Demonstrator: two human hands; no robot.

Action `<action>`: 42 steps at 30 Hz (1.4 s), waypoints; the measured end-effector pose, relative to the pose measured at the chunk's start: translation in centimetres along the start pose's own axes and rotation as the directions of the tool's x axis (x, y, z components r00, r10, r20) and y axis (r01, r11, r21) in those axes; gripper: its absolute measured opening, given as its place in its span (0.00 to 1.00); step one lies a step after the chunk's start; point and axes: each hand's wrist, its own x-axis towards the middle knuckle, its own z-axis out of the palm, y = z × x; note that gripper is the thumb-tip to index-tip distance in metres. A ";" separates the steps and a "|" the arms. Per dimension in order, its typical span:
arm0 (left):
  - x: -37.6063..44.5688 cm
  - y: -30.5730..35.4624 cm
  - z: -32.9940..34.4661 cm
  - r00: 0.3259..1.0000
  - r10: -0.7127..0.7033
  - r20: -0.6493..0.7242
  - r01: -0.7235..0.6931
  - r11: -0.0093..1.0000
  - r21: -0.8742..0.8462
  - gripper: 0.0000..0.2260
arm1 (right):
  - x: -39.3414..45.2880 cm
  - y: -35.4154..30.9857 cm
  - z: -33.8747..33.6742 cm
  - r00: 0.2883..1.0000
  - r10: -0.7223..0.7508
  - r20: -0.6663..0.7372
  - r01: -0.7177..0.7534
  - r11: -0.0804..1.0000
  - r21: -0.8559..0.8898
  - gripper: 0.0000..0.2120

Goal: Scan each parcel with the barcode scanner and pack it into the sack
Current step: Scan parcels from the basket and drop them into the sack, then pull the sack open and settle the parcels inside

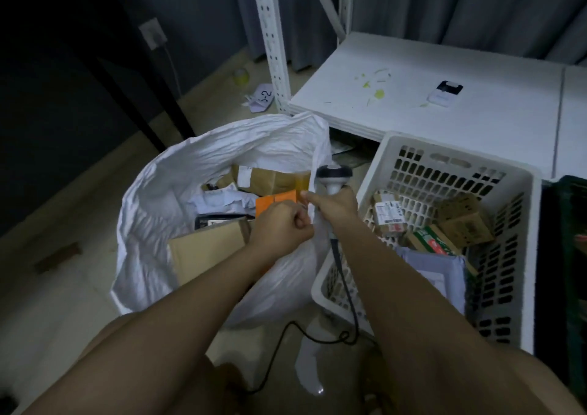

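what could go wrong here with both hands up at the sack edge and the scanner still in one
The right hand holds both the barcode scanner and the sack rim, so a tug could loosen its grip on the scanner. The scanner cable trails down to the floor by the basket and might snag. If the left hand lets go, the rim may sag over the parcels.

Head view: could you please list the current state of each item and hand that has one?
White plastic sack: mouth open, partly filled with parcels.
White slotted plastic basket: holds several parcels.
Grey-and-white corded barcode scanner: gripped upright in right hand.
Left hand: pinching sack's rim.
Orange parcel: inside sack.
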 end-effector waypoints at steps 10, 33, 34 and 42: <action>-1.5 -11.1 -11.1 0.812 -0.294 -0.504 0.468 0.844 0.262 0.24 | -2.0 -0.1 3.1 0.985 -0.152 -0.087 0.134 0.974 -0.184 0.18; -6.1 -10.6 -23.7 0.658 -0.404 -0.635 0.152 0.898 -0.414 0.15 | -14.5 -14.9 0.9 0.913 -0.404 -0.049 0.371 0.875 -0.312 0.16; -6.5 -10.1 -24.1 0.670 -0.364 -0.647 0.089 0.904 -0.417 0.14 | -14.8 -14.8 0.9 0.912 -0.407 -0.047 0.373 0.873 -0.315 0.15; -7.2 -6.7 -26.0 0.611 -0.408 -0.678 0.105 0.891 -0.441 0.14 | -15.8 -12.7 0.4 0.914 -0.393 -0.100 0.351 0.891 -0.289 0.16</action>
